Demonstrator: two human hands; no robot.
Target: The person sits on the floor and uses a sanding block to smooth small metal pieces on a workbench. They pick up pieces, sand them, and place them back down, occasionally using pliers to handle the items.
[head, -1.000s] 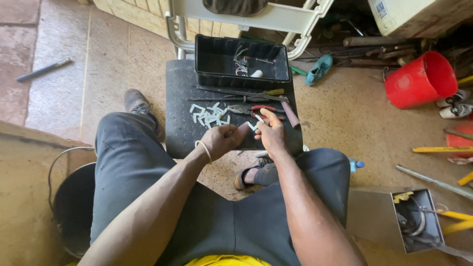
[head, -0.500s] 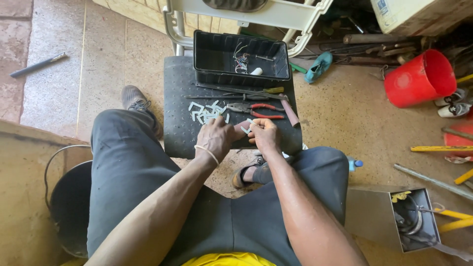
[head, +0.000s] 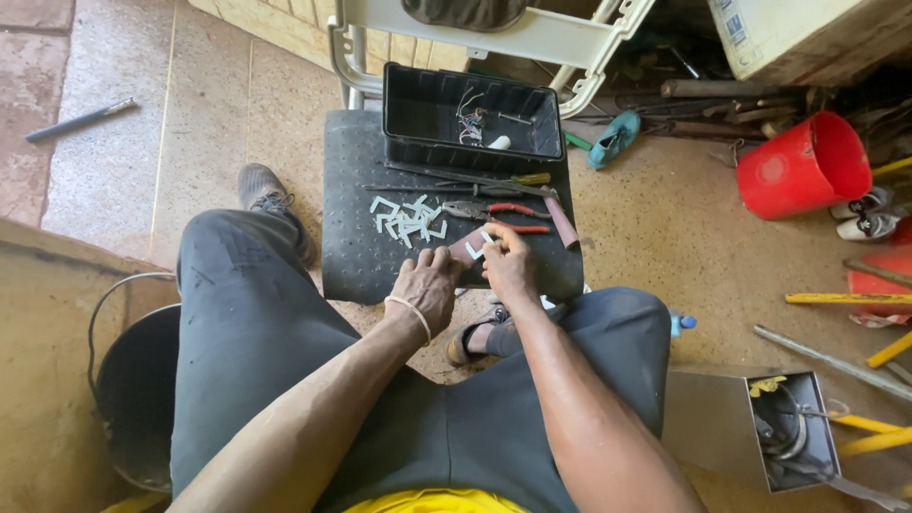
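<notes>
Both my hands rest at the near edge of a black studded mat point(head: 356, 256) between my knees. My left hand point(head: 427, 288) holds down a flat reddish-brown strip point(head: 465, 248) with curled fingers. My right hand point(head: 510, 267) pinches a small white plastic piece point(head: 486, 237) against that strip. A loose pile of several similar white pieces point(head: 408, 218) lies just beyond my left hand. Red-handled pliers point(head: 503, 211) and a yellow-handled screwdriver point(head: 518, 179) lie past my fingers. What is under my palms is hidden.
A black plastic tray point(head: 399, 114) with wires stands at the mat's far end, before a white chair frame point(head: 494, 33). A red bucket point(head: 803, 166) and yellow-handled tools lie right. A black bucket point(head: 133, 399) stands left, an open metal box point(head: 722, 427) lower right.
Both hands have come down and slightly toward me, from above the pliers to the mat's near edge. The view has shifted a little.
</notes>
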